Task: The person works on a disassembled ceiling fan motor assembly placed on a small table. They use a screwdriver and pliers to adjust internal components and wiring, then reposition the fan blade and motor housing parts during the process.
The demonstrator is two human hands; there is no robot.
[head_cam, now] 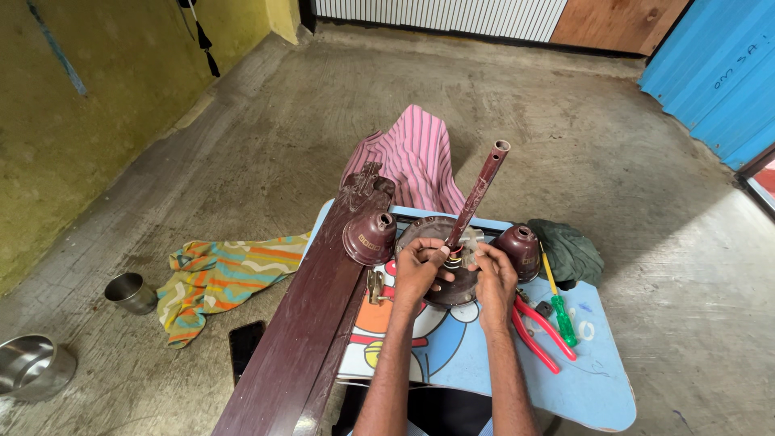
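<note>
- Where the fingers meet, I see both hands bunched at the foot of a brown rod: left hand curled shut, fingertips pinching something small at the rod's base; right hand likewise closed against it from the other side.
- What exactly sits between the fingertips I cannot tell; a bit of pale metal and wire shows there, too small to read.
- The rod rises out of a round brown motor housing that lies flat on the small blue table.
- Key relation: the rod's long axis runs up and away from me, tilted to the right, open end farthest out. Its base lies directly between the two hands, about equally near to each.
- Just left of the left hand: a brown bell-shaped cup, mouth down. Its twin stands just right of the right hand.
- Right of that: a green-handled screwdriver, red-handled pliers, a dark green cloth.
- A long brown fan blade runs along the table's left edge toward me.
- Farther out on the concrete floor: striped pink cloth, multicoloured cloth, dark phone, steel cup, steel bowl.
</note>
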